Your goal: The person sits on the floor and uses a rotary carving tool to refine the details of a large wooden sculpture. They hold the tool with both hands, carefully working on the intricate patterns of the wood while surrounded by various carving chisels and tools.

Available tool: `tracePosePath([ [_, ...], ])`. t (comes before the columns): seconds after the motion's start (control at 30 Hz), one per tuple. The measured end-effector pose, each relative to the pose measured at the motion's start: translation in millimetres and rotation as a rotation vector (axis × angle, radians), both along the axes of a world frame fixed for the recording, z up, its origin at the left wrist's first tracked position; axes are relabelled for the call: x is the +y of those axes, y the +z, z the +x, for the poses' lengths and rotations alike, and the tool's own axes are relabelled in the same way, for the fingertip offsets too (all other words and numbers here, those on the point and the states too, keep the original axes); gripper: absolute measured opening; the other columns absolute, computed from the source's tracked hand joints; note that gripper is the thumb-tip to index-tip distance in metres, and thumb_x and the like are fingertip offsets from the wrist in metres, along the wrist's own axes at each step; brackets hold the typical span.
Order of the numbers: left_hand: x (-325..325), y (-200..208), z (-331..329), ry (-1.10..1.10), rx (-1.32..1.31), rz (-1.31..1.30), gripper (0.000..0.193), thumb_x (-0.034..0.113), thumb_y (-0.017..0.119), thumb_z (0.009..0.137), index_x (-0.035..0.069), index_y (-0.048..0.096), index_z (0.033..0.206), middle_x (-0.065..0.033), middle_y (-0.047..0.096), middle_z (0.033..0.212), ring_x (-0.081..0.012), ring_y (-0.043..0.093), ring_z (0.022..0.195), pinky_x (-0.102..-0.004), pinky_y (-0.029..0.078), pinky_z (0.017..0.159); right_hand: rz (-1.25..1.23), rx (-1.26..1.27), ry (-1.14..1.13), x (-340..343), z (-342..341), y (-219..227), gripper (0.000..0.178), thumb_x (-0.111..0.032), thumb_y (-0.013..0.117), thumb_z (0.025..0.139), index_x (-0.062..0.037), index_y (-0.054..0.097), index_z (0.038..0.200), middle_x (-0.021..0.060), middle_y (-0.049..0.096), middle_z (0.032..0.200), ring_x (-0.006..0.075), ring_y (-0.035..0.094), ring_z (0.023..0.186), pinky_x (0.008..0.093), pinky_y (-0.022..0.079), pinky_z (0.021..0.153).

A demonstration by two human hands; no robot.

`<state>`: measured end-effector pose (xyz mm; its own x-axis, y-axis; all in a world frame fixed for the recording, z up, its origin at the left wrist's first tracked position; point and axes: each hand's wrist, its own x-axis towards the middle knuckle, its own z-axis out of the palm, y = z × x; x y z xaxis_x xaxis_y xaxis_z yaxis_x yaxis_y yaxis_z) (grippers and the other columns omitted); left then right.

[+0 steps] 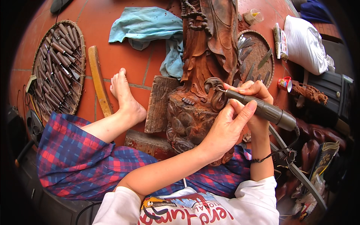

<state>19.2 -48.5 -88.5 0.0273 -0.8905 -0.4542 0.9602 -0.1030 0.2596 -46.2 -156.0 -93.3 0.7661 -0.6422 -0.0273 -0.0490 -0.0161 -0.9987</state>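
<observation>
A carved reddish-brown wooden statue (204, 48) lies lengthwise before me, its robed figure away from me and its knobbly carved base (187, 120) by my lap. My right hand (257, 93) is wrapped round an olive-green rotary carving tool (275, 114). Its thin metal tip (221, 90) meets a curled scroll (214, 85) on the statue's right side. From below, my left hand (228, 123) closes on the front part of the tool, with the thumb up along its body. Part of the left fingers is hidden behind the thumb and tool. A black cord leaves the tool's rear end.
A round woven tray (33, 71) of wooden-handled chisels (56, 63) lies at left, beside a curved wooden bar (99, 80). Wood blocks (161, 105) prop the base. A blue cloth (146, 28) lies beyond. At right are another tray of blades (258, 48), a white sack (305, 45) and a red cup (285, 84).
</observation>
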Motion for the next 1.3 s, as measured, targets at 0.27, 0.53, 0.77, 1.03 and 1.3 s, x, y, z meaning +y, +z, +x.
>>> tracePosePath([
  [0.27, -0.4, -0.7, -0.6, 0.003, -0.025, -0.007, 0.034, 0.039, 0.053, 0.103, 0.008, 0.05, 0.116, 0.0023, 0.05, 0.109, -0.0018, 0.046, 0.1, -0.0206, 0.042, 0.088, 0.013, -0.02, -0.023, -1.1, -0.6, -1.5, 0.024, 0.005, 0.079, 0.076, -0.0003, 0.057, 0.086, 0.0091, 0.061, 0.087, 0.0199, 0.068, 0.09, 0.0514, 0.054, 0.097],
  [0.53, -2.5, -1.6, -0.4, 0.006, -0.034, -0.015, 0.035, 0.039, 0.053, 0.103, 0.006, 0.051, 0.116, 0.0018, 0.051, 0.11, -0.0026, 0.046, 0.103, -0.0213, 0.041, 0.091, 0.004, 0.009, -0.064, 0.9, 0.3, 0.8, 0.025, 0.005, 0.079, 0.076, -0.0003, 0.057, 0.087, 0.0089, 0.06, 0.087, 0.0203, 0.067, 0.089, 0.0509, 0.055, 0.096],
  [0.77, -4.6, -2.3, -1.3, 0.048, -0.078, -0.072, 0.043, 0.039, 0.052, 0.103, 0.003, 0.05, 0.125, -0.0029, 0.053, 0.121, -0.0075, 0.046, 0.115, -0.0271, 0.037, 0.102, 0.0, -0.032, -0.047, -0.1, -1.8, -3.4, 0.024, 0.006, 0.078, 0.076, 0.0007, 0.057, 0.087, 0.0095, 0.06, 0.087, 0.0198, 0.066, 0.089, 0.054, 0.054, 0.097],
  [1.03, 0.7, -0.7, -2.7, 0.014, -0.055, -0.016, 0.041, 0.039, 0.052, 0.103, 0.003, 0.05, 0.123, -0.0023, 0.053, 0.12, -0.0069, 0.046, 0.115, -0.027, 0.037, 0.102, 0.005, -0.017, -0.032, 3.8, -0.8, 0.4, 0.024, 0.007, 0.078, 0.076, 0.0011, 0.058, 0.088, 0.0101, 0.061, 0.089, 0.0196, 0.066, 0.09, 0.0541, 0.053, 0.099],
  [1.3, -1.2, -3.6, 0.3, -0.022, -0.126, -0.01, 0.039, 0.04, 0.052, 0.103, 0.005, 0.052, 0.12, 0.0009, 0.052, 0.113, -0.0044, 0.045, 0.106, -0.0236, 0.038, 0.096, -0.011, -0.027, -0.071, 3.3, -0.2, -3.5, 0.024, 0.007, 0.078, 0.076, 0.0008, 0.058, 0.088, 0.0108, 0.061, 0.089, 0.0204, 0.067, 0.09, 0.0516, 0.056, 0.095],
])
